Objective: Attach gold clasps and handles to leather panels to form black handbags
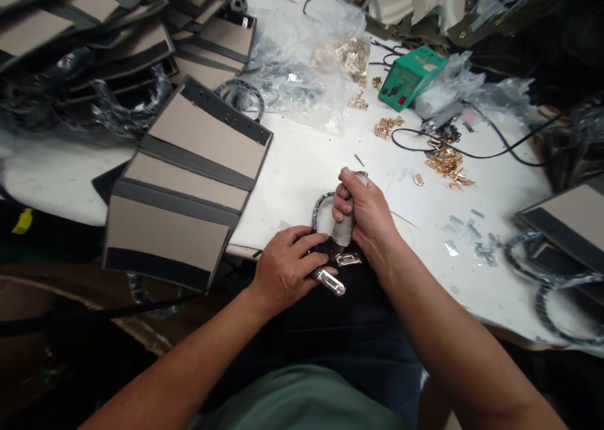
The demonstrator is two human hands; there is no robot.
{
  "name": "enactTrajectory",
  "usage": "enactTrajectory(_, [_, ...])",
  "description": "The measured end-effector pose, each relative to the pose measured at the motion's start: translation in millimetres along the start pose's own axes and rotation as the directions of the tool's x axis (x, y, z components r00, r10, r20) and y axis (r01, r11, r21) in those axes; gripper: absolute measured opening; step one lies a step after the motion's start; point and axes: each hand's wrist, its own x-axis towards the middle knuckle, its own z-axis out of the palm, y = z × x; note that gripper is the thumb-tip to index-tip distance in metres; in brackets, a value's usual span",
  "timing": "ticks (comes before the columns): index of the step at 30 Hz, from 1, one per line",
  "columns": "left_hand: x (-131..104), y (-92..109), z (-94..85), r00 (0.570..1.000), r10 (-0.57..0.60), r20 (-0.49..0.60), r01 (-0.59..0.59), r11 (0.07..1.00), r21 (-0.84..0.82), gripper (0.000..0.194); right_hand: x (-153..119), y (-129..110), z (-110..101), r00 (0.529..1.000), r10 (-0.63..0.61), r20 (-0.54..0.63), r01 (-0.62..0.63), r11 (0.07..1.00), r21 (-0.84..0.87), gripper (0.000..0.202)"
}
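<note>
My right hand (361, 209) is wrapped around an upright, thick tool with a pale, tape-like covering (342, 231); its lower end points at a shiny metal fitting (348, 259). Beside it, my left hand (290, 263) has its fingers curled over a dark bag piece with a plastic-wrapped loop handle (322, 203). From under those fingers sticks out a second shiny metal fitting (331, 282). The tool's tip is hard to make out, and my left palm hides part of the dark piece.
A beige-and-grey bag panel (189, 178) lies at the left, near stacked panels (113, 46). Farther back are a green control box (410, 77), gold hardware (446, 162) and clear plastic bags (302, 84). Small clear-looking strips (481, 247) and a black cable (500, 156) lie right.
</note>
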Motion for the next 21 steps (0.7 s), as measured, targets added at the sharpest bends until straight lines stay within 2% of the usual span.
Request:
enactTrajectory(5, [0, -1, -0.3, 1.0, 0.0, -0.007, 0.0, 1.0, -0.023, 0.017, 1, 5, 1, 1.0, -0.004, -0.029, 0.003, 0.999, -0.049, 0.041])
enactTrajectory(12, [0, 0, -0.2, 1.0, -0.005, 0.003, 0.005, 1.0, 0.0, 0.022, 4, 9, 4, 0.998, 0.057, -0.006, -0.058, 0.99, -0.128, 0.041])
enactTrajectory(21, [1, 0, 0.2, 0.999, -0.019, 0.026, 0.019, 1.0, 0.012, 0.021, 7, 13, 6, 0.998, 0.066, 0.005, -0.064, 0.979, -0.196, 0.04])
